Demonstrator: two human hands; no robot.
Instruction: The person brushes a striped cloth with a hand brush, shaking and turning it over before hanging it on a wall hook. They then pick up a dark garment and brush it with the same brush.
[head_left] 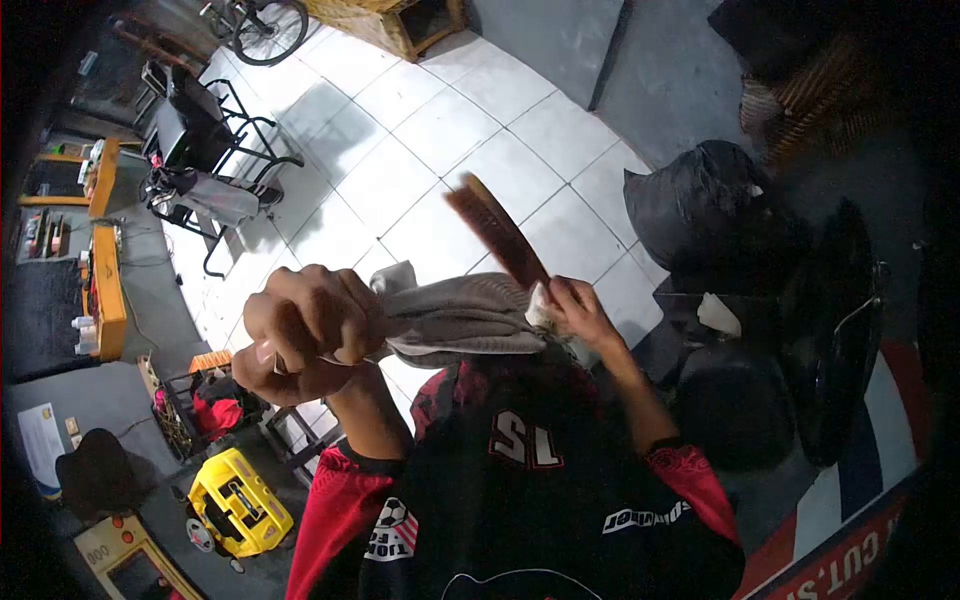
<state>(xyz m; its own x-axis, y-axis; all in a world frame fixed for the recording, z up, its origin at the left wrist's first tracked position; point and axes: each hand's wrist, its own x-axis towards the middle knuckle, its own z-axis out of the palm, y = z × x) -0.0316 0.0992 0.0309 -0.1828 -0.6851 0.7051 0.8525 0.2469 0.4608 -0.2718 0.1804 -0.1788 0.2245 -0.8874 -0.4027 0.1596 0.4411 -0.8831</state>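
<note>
Bottles [82,335] stand by the orange-edged shelf [110,295] at far left, and right of them a dark rack [178,398] holds bright red cloth [218,408]. My left hand [310,330] is closed in a fist on soft, creased grey fabric [460,318], whose long axis runs nearly level across to my right hand [580,308], where my fingers pinch a crumpled white piece [540,305] and the lower end of a long brush [500,235], its reddish-brown bristles slanting up and left above the fabric; farther right bulges a wrinkled, glossy black plastic bag [695,205], contents hidden.
</note>
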